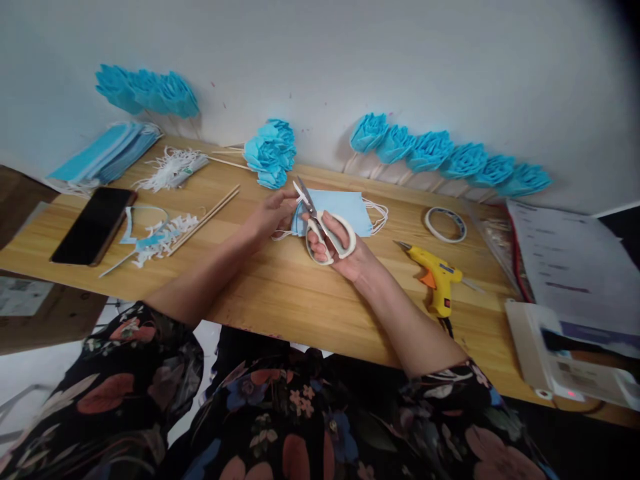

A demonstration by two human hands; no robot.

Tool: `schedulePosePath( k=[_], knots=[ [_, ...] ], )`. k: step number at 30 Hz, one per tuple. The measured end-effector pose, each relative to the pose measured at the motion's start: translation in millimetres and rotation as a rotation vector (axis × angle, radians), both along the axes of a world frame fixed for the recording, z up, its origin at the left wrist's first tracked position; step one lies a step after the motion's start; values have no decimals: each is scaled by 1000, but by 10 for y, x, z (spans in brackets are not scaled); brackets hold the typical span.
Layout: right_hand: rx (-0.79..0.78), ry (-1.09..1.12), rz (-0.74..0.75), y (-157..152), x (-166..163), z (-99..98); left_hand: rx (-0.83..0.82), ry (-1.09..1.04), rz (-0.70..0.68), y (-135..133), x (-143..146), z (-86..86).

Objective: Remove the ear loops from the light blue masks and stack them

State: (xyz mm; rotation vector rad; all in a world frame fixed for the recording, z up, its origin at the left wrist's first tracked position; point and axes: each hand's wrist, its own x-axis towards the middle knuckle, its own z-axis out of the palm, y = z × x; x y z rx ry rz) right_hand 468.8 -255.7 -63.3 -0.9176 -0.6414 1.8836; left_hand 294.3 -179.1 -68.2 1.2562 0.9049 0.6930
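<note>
My right hand (345, 257) holds a pair of scissors (344, 241) with white handles, fingers through the loops. The blades are parted and point up and away from me. Beside the blades, my left hand (275, 215) has its fingers drawn together in a pinch, a small white bit showing at the tips. What it grips is mostly hidden. Beneath both hands lie light blue face masks (343, 208), flat on the table, with white ear loops (379, 215) at the right end. Part of their left end is covered by my fingers.
Blue fabric flowers on sticks (430, 152) lean along the wall; a flower bunch (271, 152) lies behind my hands. At left are a mask stack (107, 155), phone (90, 227), white strips (175, 167) and sticks (207, 217). At right are a yellow glue gun (436, 273) and tape roll (429, 227).
</note>
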Motion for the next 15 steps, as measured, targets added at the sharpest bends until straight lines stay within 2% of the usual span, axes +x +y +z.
schedulePosePath(
  k=[3,5,10,15],
  knots=[
    [9,-3,-5,-22,-18,21,59,-32,-189,-13,-44,29],
    [17,-22,3,-33,-27,34,132,-22,-254,-6,-59,19],
    [30,-30,43,-59,-40,53,410,142,-198,16,-35,-34],
    [67,18,66,-89,-55,80,516,238,-140,-38,-32,-36]
  ],
)
